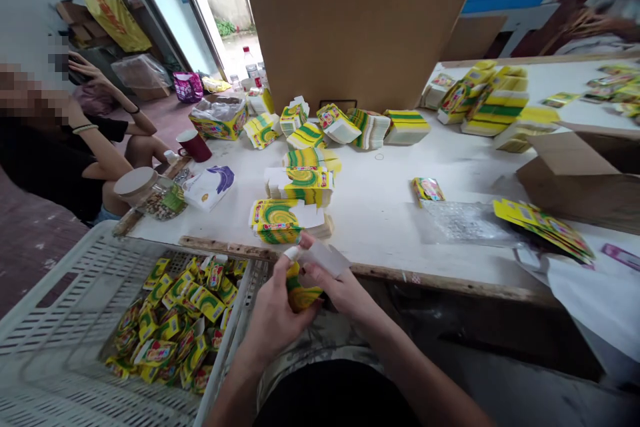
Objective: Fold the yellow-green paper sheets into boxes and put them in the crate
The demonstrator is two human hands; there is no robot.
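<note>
My left hand (274, 310) and my right hand (341, 288) are closed on one small yellow-and-green carton (303, 294), held just below the table's front edge above my lap. A white flap (327, 255) of the carton sticks up between my fingers. A stack of flat carton blanks (283, 219) lies on the white table (385, 213) right in front of my hands, with more stacks (300, 181) behind it. At my left a white slatted crate (75, 307) holds several folded cartons (175, 320).
A tall brown cardboard sheet (360, 20) stands at the table's back. More carton piles (493, 97), an open cardboard box (580, 173), a clear plastic bag (465, 221), a red mug (195, 145) and a jar (145, 193) lie around. Another person (60, 140) sits at the left.
</note>
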